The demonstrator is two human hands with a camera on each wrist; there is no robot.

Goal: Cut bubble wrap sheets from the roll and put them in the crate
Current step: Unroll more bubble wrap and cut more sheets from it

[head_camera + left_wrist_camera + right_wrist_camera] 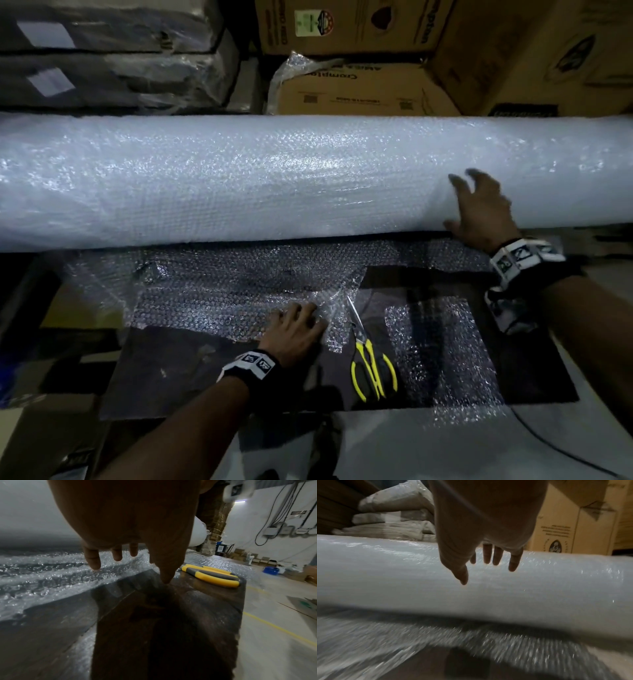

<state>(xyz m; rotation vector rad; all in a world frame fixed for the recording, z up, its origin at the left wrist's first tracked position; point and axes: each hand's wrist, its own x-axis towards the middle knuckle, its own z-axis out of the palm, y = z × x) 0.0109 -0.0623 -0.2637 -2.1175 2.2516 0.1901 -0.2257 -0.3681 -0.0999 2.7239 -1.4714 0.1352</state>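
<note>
Both hands spread flat on bubble wrap.
Left hand [296, 329] fingers, apart, press the pimpled loose sheet [219, 291]; right hand [481, 212] fingers, splayed, against the fat cylindrical roll [274, 178]; yellow-handled scissors [371, 363] beside.

Bubble wrap roll [274, 178] is running past both side edges of the head view; neither end visible. Motion blur is smearing the unrolled sheet [436, 639] in the right wrist view. Left hand [130, 520] is blocking the upper left wrist frame. Carton [356, 92] print is reading too small.
</note>
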